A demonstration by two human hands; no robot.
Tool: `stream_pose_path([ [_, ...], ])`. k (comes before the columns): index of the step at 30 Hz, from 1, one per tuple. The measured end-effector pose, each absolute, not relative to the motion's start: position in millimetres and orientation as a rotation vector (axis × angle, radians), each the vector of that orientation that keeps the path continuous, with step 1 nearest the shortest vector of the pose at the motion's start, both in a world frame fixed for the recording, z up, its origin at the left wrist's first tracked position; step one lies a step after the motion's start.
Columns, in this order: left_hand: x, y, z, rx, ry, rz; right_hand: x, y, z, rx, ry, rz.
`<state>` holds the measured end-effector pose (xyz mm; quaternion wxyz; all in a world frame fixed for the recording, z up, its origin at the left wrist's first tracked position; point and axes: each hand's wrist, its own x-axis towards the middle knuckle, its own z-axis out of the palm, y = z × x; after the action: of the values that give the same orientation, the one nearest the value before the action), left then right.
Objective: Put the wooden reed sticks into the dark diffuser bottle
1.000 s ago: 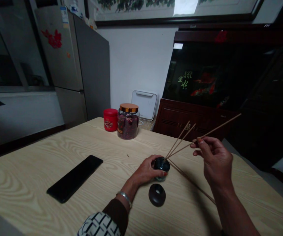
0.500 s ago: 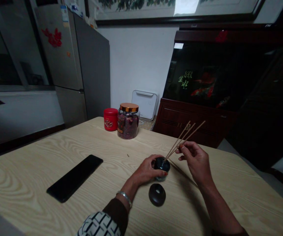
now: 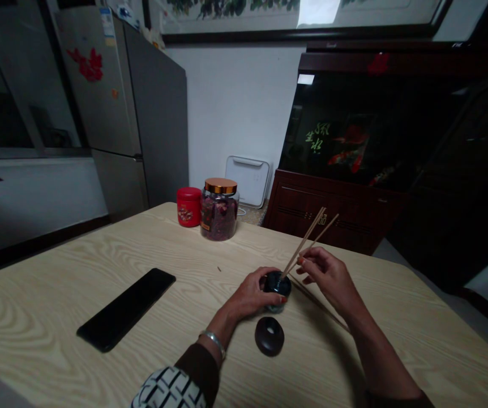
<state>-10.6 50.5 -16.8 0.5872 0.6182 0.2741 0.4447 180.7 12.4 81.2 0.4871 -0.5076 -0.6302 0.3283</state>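
Observation:
My left hand (image 3: 250, 294) is wrapped round a small glass diffuser bottle (image 3: 278, 307) with a dark top, standing on the table. Thin reed sticks (image 3: 305, 238) lean out of its mouth toward the upper right. Between the thumb and fingers of my right hand (image 3: 329, 279) is one reed stick (image 3: 328, 226), its lower end at the bottle's mouth. On the tabletop another stick (image 3: 322, 307) slants from beside the bottle to under my right wrist. A round dark cap with a central hole (image 3: 269, 344) lies just in front of the bottle.
A black phone (image 3: 127, 309) lies on the wooden table (image 3: 48, 283) at the left. Toward the back stand a red canister (image 3: 189, 208) and a jar of dried flowers (image 3: 219, 218). A tiny brown bit (image 3: 219, 269) lies mid-table. Behind are a fridge (image 3: 159, 119) and a dark cabinet (image 3: 312, 198).
My right hand has moved slightly left and closer to the bottle, and the stick it holds has shifted left and lower. The other sticks now lean close together. My left hand keeps its grip.

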Motion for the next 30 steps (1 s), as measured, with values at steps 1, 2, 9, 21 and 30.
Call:
stream_pose_path([
  [1, -10.5, 50.2, -16.3, 1.437, 0.641, 1.034, 190.1, 10.5, 85.7, -1.26, -1.581, 0.828],
  [2, -10.5, 50.1, -15.8, 1.433, 0.644, 1.031, 201.7, 8.7, 89.9, -1.292, -1.635, 0.855],
  [9, -9.7, 51.6, -17.7, 1.408, 0.636, 1.023, 278.1, 15.1, 71.6, -1.829, -1.982, 0.606],
  [21, -8.8, 52.1, -18.9, 1.394, 0.617, 1.032, 262.1, 37.3, 11.3, -2.117, -2.182, 0.375],
  [30, -9.2, 51.4, -18.1, 1.378, 0.599, 1.042, 263.4, 29.5, 38.9, -1.968, -2.161, 0.425],
])
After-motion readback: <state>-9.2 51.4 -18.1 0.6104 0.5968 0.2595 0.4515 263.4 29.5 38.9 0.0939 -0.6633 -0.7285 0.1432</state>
